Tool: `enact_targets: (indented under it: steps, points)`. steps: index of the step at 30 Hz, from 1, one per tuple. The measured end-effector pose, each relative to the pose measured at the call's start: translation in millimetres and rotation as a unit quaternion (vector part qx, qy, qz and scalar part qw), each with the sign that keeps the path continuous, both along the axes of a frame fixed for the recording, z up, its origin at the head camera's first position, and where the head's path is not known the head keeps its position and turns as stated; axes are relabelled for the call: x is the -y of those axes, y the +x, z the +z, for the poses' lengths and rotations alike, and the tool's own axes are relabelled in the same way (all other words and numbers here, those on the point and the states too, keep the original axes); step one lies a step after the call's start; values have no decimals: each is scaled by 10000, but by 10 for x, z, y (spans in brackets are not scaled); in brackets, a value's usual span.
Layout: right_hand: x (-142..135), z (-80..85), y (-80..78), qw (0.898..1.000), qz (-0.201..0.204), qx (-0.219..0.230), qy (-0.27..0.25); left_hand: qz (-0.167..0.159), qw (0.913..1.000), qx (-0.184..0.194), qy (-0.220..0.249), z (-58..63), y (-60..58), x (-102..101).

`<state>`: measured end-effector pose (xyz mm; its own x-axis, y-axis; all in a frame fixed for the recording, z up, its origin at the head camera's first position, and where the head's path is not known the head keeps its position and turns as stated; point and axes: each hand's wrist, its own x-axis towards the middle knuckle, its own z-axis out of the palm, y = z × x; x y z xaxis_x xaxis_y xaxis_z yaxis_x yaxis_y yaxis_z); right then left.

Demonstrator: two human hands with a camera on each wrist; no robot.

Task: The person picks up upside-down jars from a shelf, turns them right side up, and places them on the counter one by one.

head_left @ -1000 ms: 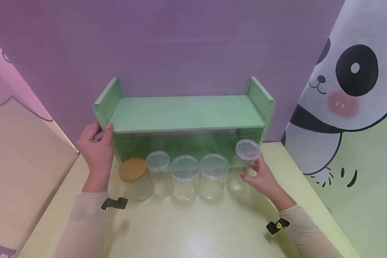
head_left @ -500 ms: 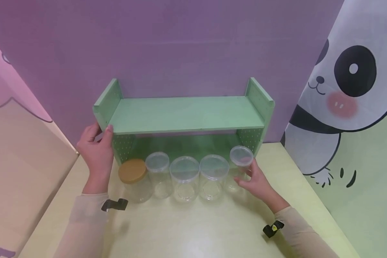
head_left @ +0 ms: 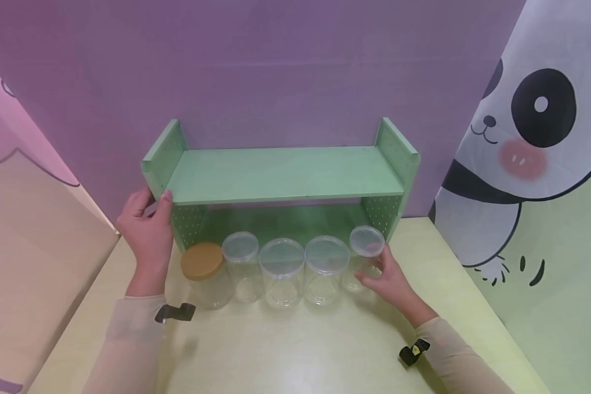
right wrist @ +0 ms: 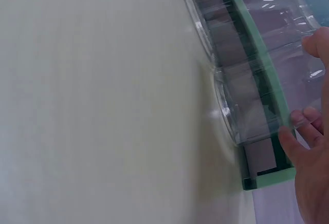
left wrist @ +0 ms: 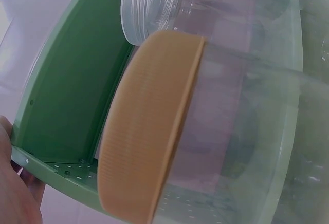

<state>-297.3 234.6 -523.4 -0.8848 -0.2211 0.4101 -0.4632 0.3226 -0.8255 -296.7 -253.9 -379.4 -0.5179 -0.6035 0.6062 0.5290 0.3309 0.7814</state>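
My left hand [head_left: 150, 230] grips the left side panel of a green two-tier shelf [head_left: 285, 174], thumb on its front edge. In the head view, my right hand [head_left: 391, 279] holds a clear jar with a translucent lid [head_left: 366, 241], fingers and thumb around its side. That jar stands at the right end of a row in front of the shelf. Left of it are two wider clear jars [head_left: 327, 256] and a slimmer clear jar [head_left: 241, 247]. A jar with an orange-brown lid [left wrist: 149, 121] ends the row at the left, close before the left wrist camera.
The jars stand on a pale wooden table [head_left: 276, 355]. Behind the shelf rises a purple wall [head_left: 285, 71]. A panda-printed panel [head_left: 546, 164] borders the table on the right, and a pink and beige panel [head_left: 34, 230] on the left.
My right hand has moved left and down with its jar, bringing it beside the row. Most of this happened in the first half second. My left hand stays on the shelf.
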Motion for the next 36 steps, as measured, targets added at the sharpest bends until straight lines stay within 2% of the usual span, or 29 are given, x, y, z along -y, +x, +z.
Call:
enact_targets:
  steps: [7, 20, 26, 31, 36]
  points:
    - [20, -37, 20, 9998, -161, -82, 16, -54, 9999, 12, 86, -94, -92, 79]
    - [13, -53, 9, 9997, -215, 149, 14, -25, 10000, -10, 56, -98, -93, 89]
    - [3, -54, 5, 9990, -337, 154, 239, 7, 10000, -3, -5, -114, -104, 99]
    - [-15, -42, 11, 9984, -398, 144, 377, -119, 9999, 87, -2, -133, -93, 117]
    - [-42, 12, 35, 9980, -432, 251, 380, -487, 9969, 514, -338, -127, -17, 209]
